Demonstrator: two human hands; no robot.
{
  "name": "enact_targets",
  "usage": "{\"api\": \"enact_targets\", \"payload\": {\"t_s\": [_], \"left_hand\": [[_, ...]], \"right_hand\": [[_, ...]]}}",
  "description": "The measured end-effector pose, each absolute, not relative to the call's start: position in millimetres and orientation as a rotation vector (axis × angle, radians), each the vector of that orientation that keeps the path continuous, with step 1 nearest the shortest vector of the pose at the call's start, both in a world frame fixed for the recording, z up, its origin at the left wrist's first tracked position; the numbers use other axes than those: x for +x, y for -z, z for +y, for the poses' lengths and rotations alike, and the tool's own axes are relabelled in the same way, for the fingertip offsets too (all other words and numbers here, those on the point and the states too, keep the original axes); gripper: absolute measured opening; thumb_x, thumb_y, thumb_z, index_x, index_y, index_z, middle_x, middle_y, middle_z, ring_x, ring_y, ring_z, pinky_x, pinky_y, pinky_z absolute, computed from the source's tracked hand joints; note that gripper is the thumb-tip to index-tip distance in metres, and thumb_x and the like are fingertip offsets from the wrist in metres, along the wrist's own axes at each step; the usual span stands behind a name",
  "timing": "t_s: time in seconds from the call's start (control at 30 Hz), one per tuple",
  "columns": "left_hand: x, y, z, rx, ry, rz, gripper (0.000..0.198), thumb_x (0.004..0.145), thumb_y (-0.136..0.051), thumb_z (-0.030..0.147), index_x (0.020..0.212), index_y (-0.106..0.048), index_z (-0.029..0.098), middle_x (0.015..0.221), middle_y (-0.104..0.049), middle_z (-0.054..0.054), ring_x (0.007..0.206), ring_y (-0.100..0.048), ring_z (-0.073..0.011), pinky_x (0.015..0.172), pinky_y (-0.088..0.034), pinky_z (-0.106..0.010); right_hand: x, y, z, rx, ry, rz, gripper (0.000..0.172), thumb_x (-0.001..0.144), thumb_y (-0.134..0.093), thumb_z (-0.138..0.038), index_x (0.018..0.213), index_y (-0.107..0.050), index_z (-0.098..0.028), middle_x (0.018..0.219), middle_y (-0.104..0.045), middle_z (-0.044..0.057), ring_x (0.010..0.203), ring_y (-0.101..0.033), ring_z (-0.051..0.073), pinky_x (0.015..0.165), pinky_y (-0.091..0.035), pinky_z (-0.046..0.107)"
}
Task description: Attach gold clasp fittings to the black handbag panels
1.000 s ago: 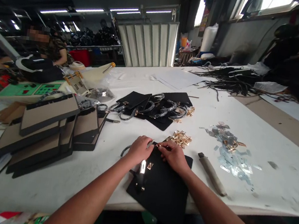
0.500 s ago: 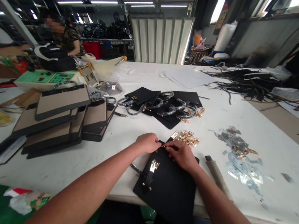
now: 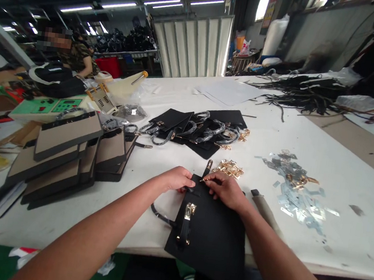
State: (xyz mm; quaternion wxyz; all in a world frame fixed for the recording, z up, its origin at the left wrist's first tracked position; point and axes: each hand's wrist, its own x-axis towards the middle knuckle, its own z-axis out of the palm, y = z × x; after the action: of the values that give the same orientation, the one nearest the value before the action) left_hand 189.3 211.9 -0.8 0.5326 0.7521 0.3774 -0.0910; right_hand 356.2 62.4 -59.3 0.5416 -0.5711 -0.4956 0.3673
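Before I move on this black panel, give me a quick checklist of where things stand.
1. Black panel lies flat on the white table, its near edge past the table's rim: ok.
2. Left hand rests on the panel's top edge: ok.
3. Right hand pinches a small gold piece at that edge: ok; whether it is seated, cannot tell.
4. Gold clasp on the panel's strap: present, ok.
5. Spare gold fittings just beyond the right hand: ok.
6. Grey-handled tool lies close beside the right forearm: not ok, may get knocked.
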Motion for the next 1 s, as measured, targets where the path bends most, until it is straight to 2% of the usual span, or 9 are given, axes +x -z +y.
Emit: {"api": "enact_targets", "payload": {"t_s": [0.17, 0.4, 0.47, 0.57, 0.63, 0.83, 1.0], "left_hand": [[189.5, -3.1, 211.8, 1.719, 0.256, 0.927, 0.015, 0.073, -0.068, 0.028, 0.080, -0.060, 0.017, 0.067, -0.063, -0.002, 0.060, -0.062, -0.0176, 0.056, -0.050, -0.029], [189.9, -2.4, 213.6, 1.702, 0.295, 0.935, 0.015, 0.077, -0.067, 0.026, 0.081, -0.055, 0.018, 0.063, -0.063, -0.001, 0.054, -0.063, -0.0181, 0.050, -0.051, -0.028], [189.2, -3.7, 212.7, 1.694, 0.293, 0.921, 0.016, 0.077, -0.067, 0.027, 0.082, -0.055, 0.019, 0.063, -0.063, 0.000, 0.054, -0.064, -0.0181, 0.049, -0.050, -0.027], [186.7, -5.1, 210.8, 1.685, 0.278, 0.906, 0.017, 0.075, -0.067, 0.026, 0.084, -0.056, 0.018, 0.064, -0.064, -0.001, 0.053, -0.064, -0.0174, 0.047, -0.048, -0.026], [184.4, -4.3, 210.2, 1.681, 0.262, 0.896, 0.017, 0.074, -0.067, 0.025, 0.085, -0.057, 0.018, 0.065, -0.064, -0.001, 0.052, -0.064, -0.0174, 0.045, -0.046, -0.025], [180.5, 2.6, 210.3, 1.698, 0.206, 0.900, 0.012, 0.072, -0.067, 0.024, 0.075, -0.057, 0.017, 0.059, -0.063, -0.002, 0.049, -0.061, -0.0156, 0.041, -0.034, -0.022], [182.9, 1.1, 204.7, 1.663, 0.156, 0.960, 0.014, 0.071, -0.068, 0.026, 0.075, -0.057, 0.017, 0.062, -0.061, 0.000, 0.053, -0.060, -0.0144, 0.048, -0.044, -0.025]], "right_hand": [[359.7, 62.3, 63.1, -1.335, -0.884, -1.186, 0.028, 0.091, -0.067, -0.043, 0.103, -0.073, -0.019, 0.098, -0.063, 0.005, 0.063, -0.063, 0.011, 0.048, -0.056, 0.022], [357.7, 60.9, 60.1, -1.289, -0.786, -1.352, 0.016, 0.096, -0.064, -0.031, 0.103, -0.075, -0.022, 0.096, -0.064, 0.003, 0.060, -0.061, 0.009, 0.051, -0.054, 0.022], [355.4, 60.4, 59.1, -1.293, -0.663, -1.412, 0.015, 0.098, -0.063, -0.027, 0.105, -0.076, -0.024, 0.096, -0.065, 0.003, 0.062, -0.062, 0.010, 0.057, -0.055, 0.024], [351.5, 59.5, 59.0, -1.325, -0.452, -1.519, 0.014, 0.097, -0.064, -0.020, 0.105, -0.075, -0.025, 0.094, -0.068, 0.003, 0.081, -0.065, 0.015, 0.075, -0.055, 0.029], [348.7, 58.0, 58.8, -1.353, -0.369, -1.578, 0.014, 0.096, -0.065, -0.017, 0.103, -0.074, -0.025, 0.093, -0.068, 0.003, 0.089, -0.065, 0.017, 0.081, -0.052, 0.030], [340.6, 52.5, 55.8, -1.436, -0.362, -1.651, 0.015, 0.097, -0.062, -0.014, 0.105, -0.071, -0.023, 0.098, -0.065, 0.004, 0.089, -0.064, 0.017, 0.082, -0.051, 0.030], [339.4, 53.0, 55.1, -1.475, -0.388, -1.647, 0.014, 0.095, -0.063, -0.013, 0.102, -0.071, -0.023, 0.098, -0.065, 0.004, 0.087, -0.064, 0.017, 0.081, -0.051, 0.030]]}}
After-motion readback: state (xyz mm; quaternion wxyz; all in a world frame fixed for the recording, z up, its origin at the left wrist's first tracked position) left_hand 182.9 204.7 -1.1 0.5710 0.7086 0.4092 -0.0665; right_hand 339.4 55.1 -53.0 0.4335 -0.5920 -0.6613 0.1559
